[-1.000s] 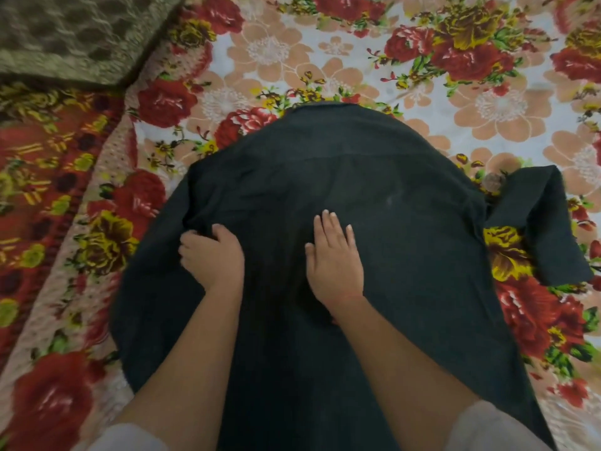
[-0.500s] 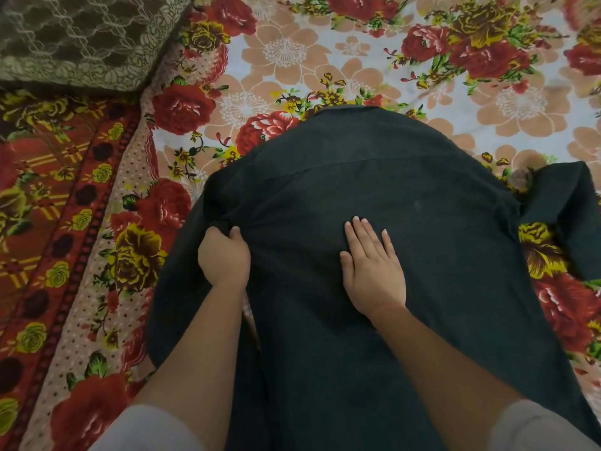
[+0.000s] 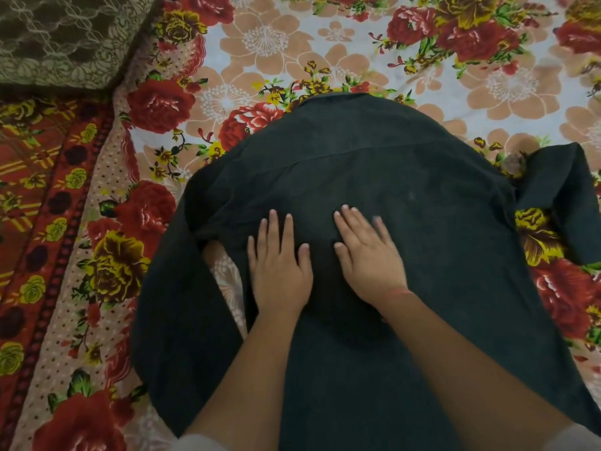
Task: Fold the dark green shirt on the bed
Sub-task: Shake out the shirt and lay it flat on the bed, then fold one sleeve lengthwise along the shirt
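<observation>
Since half a second ago the left hand has let go its bunched grip and lies flat, fingers spread, beside the flat, empty right hand on the dark green shirt, back-up on the bed, suggesting smoothing; sleeves lie unfolded, with room all round.

no readable text, labels, brands or numbers anywhere in view
</observation>
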